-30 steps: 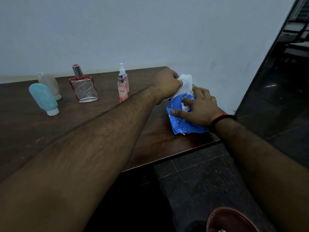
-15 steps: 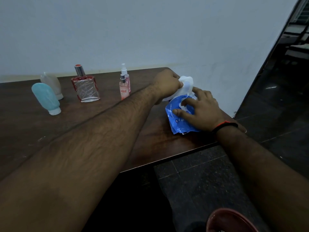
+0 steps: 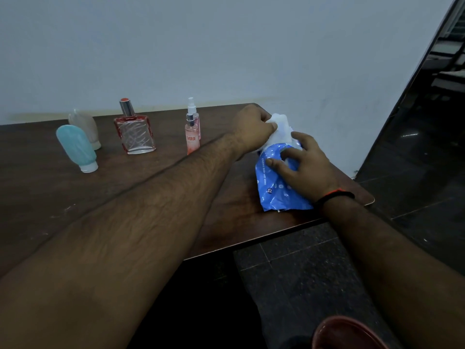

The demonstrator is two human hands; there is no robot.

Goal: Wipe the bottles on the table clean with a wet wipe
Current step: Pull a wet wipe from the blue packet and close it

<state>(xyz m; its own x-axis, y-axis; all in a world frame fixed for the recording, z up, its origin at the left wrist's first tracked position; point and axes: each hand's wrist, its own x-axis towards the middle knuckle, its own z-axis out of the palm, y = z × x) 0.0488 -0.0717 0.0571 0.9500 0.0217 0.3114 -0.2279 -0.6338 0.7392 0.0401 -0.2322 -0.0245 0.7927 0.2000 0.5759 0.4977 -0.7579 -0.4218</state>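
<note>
A blue wet-wipe pack (image 3: 276, 187) lies near the table's right corner. My right hand (image 3: 304, 165) presses down on the pack with spread fingers. My left hand (image 3: 254, 128) pinches a white wipe (image 3: 281, 129) that sticks up out of the pack's opening. To the left stand several bottles: a square red-trimmed perfume bottle (image 3: 134, 131), a slim orange spray bottle (image 3: 192, 137) with a pink spray bottle (image 3: 194, 113) just behind it, a teal squeeze tube (image 3: 76, 147) and a pale translucent tube (image 3: 85, 125) behind that.
The dark wooden table (image 3: 37, 187) runs along a white wall (image 3: 226, 46). Its right corner ends just past the pack, with dark tiled floor (image 3: 415, 159) beyond. A reddish round object (image 3: 347, 333) sits at the bottom edge.
My left hand has drawn the wipe a little further up out of the pack. My right hand stays pressed on the pack.
</note>
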